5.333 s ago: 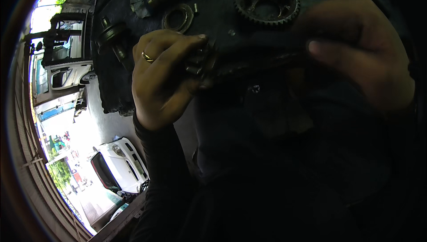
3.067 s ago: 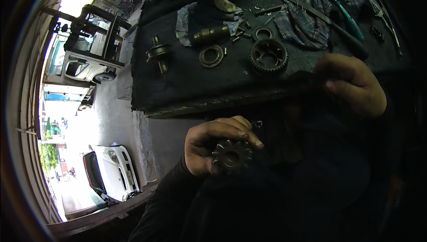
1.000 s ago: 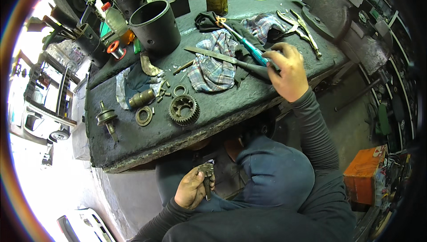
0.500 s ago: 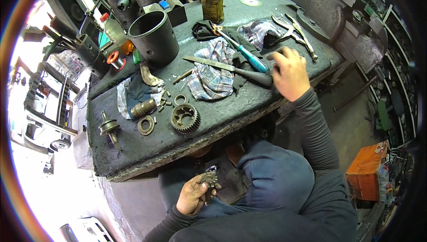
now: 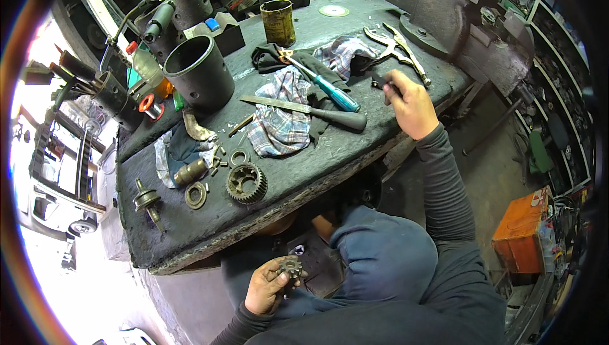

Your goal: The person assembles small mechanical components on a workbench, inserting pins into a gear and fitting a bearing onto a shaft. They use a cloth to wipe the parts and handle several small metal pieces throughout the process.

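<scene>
The left hand gripped a small toothed pinion low over the lap, below the edge of the workbench. Farther off, the right hand was raised over the bench's right end, pinching a small dark part beside the file and locking pliers.

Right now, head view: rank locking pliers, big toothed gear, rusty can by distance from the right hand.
From the right hand:
1. Locking pliers, just beyond it on the bench.
2. Rusty can, far side, toward the left.
3. Big toothed gear, near front edge, far left.
</scene>
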Available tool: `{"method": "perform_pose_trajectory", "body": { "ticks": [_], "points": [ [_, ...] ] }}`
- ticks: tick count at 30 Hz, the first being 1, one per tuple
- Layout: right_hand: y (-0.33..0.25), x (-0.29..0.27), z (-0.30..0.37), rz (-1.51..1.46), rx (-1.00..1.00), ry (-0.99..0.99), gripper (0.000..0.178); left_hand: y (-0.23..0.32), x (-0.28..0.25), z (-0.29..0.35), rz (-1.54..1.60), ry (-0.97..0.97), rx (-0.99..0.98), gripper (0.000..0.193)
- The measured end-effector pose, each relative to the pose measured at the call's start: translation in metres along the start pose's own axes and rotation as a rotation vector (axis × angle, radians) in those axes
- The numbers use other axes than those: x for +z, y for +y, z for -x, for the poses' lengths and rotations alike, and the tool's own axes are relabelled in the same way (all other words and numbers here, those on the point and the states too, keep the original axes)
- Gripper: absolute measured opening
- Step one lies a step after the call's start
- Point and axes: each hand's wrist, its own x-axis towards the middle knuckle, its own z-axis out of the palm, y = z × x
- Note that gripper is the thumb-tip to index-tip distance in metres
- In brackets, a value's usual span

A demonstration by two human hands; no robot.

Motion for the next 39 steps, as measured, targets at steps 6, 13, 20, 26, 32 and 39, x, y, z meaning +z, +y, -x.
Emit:
{"method": "perform_pose_trajectory", "body": {
  "ticks": [6,13,20,26,32,39],
  "points": [
    [0.022,0.001,-0.031,0.162,-0.027,0.152,0.018,0.000,0.003,-0.001,-0.029,0.008,-0.022,0.051],
    [-0.005,0.027,-0.108,0.270,0.160,-0.123,0.031,0.000,-0.002,0.003,-0.046,0.051,-0.050,0.060],
    [-0.002,0.053,-0.162,0.413,0.297,-0.374,0.037,0.002,-0.006,0.006,-0.069,0.034,-0.054,0.060],
    [0.029,0.079,-0.134,0.247,0.112,0.167,0.035,0.006,-0.007,0.008,-0.061,0.040,-0.047,0.058],
    [0.007,0.083,-0.100,-0.533,-0.053,0.545,0.025,0.005,-0.006,0.005,-0.059,0.026,-0.043,0.057],
    [-0.064,0.034,-0.142,-0.934,-0.118,0.568,0.019,0.002,-0.002,0.006,-0.043,0.014,-0.047,0.057]
  ]
}}
